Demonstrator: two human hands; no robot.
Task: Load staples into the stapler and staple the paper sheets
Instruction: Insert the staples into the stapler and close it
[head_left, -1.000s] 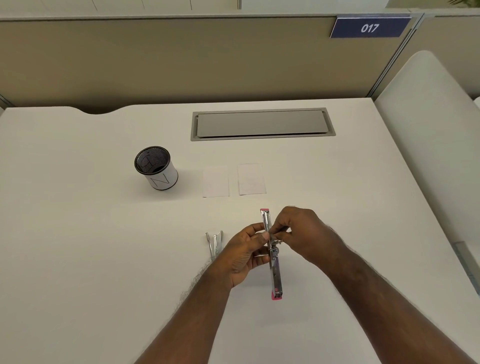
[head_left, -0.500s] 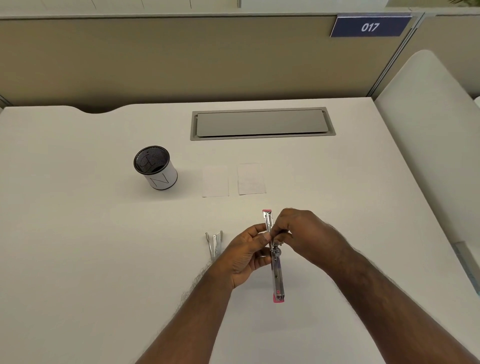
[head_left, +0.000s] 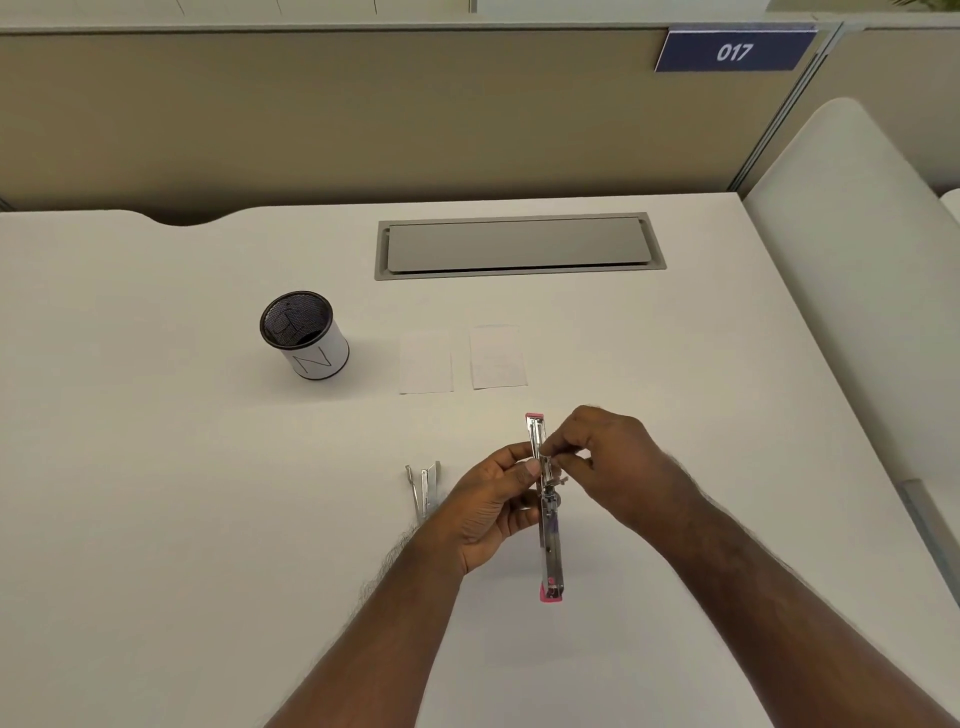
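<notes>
Sitting on the left of the white desk (head_left: 156, 519) is a round white pen cup with a black mesh rim (head_left: 304, 335), and it has nothing to do with this job. Near the middle, close to the left wrist, lie some loose silver staple strips (head_left: 425, 486). They are not in the stapler yet. Farther back, two small white paper sheets (head_left: 462, 359) lie flat, side by side, with a gap between them. No staple joins them.

The left hand (head_left: 491, 506) curls its thumb and fingers around the middle of the long silver stapler with pink ends (head_left: 545, 506). The stapler is opened out flat into one long bar, held above the desk. Its long side runs from near the person toward the papers, one pink end close, the other far. The right hand (head_left: 605, 457) pinches something tiny at the far half; I cannot tell if it is staples.

I think the loading is only part done. The stapling is all still to do.
</notes>
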